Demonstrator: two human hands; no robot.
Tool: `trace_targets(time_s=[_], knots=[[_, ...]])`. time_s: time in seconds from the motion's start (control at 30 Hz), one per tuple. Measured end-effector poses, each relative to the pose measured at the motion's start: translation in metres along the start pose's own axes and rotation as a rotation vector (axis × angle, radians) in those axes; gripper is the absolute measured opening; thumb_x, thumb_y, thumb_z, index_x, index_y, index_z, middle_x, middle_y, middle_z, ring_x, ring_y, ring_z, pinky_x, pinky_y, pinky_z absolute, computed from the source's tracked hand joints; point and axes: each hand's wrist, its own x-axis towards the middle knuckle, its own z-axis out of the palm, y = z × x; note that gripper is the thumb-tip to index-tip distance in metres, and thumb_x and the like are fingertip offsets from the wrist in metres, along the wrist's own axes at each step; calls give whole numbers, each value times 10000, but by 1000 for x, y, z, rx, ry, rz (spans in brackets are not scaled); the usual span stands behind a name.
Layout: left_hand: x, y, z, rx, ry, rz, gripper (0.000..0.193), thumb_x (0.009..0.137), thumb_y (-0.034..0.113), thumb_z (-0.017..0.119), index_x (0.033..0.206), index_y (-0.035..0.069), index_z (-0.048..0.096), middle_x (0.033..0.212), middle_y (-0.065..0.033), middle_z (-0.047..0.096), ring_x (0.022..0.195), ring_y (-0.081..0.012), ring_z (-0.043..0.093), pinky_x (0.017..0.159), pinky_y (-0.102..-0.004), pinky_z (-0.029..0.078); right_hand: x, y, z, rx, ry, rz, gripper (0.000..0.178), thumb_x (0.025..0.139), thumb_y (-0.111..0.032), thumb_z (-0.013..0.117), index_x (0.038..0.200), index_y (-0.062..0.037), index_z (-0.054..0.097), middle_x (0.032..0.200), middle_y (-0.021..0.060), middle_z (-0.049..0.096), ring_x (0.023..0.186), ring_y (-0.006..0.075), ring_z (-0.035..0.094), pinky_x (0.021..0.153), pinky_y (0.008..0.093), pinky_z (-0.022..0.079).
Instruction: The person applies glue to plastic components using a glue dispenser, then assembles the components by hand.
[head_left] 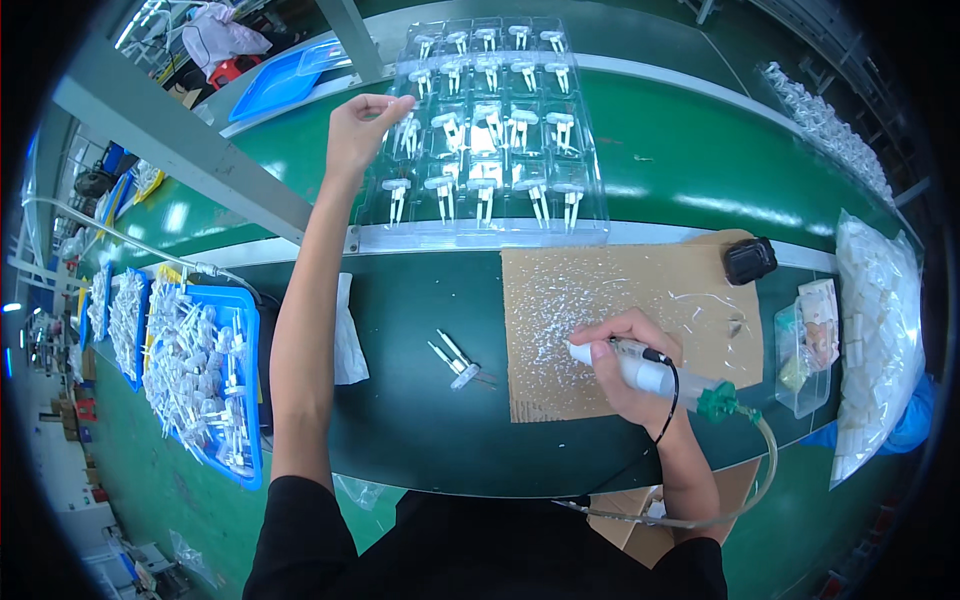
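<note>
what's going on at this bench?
One person is working with both hands. The right hand grips a hand tool with a hose, its tip over a cardboard sheet strewn with white bits. The left hand is at the left side of a clear tray holding rows of white parts; whether its fingertips hold anything isn't clear. One loose part lies on the table, and a blue bin full of parts sits at left.
</note>
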Motion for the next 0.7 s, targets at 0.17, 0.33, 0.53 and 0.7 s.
trace_targets(time_s=[0.17, 0.33, 0.53, 0.7], knots=[[-49, -1, 4, 276, 22, 80, 352, 704, 340, 753, 800, 10, 674, 798, -114, 659, 754, -157, 559, 700, -284, 442, 1, 8, -3, -47, 11, -32, 73, 832, -60, 561, 849, 10, 572, 813, 123, 674, 818, 198, 668, 742, 299, 521], [-88, -1, 2, 488, 164, 152, 303, 719, 305, 741, 817, 27, 670, 862, -119, 634, 874, -266, 532, 807, -351, 416, 1, 7, -1, -18, 15, -57, 78, 833, -62, 561, 854, 12, 559, 808, 125, 675, 833, 213, 670, 754, 309, 522], [-105, -5, 4, 722, 148, 292, 228, 777, 211, 692, 922, 40, 653, 984, -110, 611, 965, -314, 503, 845, -388, 403, -2, 6, 1, -30, 9, -41, 80, 838, -63, 557, 853, 16, 556, 820, 129, 672, 838, 210, 664, 767, 309, 516], [-124, 30, -11, 687, -16, 372, 269, 774, 116, 658, 1032, 43, 626, 1014, -139, 611, 992, -327, 527, 878, -398, 408, -3, 4, 2, -40, 0, -40, 85, 843, -63, 553, 856, 20, 552, 832, 135, 669, 844, 205, 658, 777, 311, 511]])
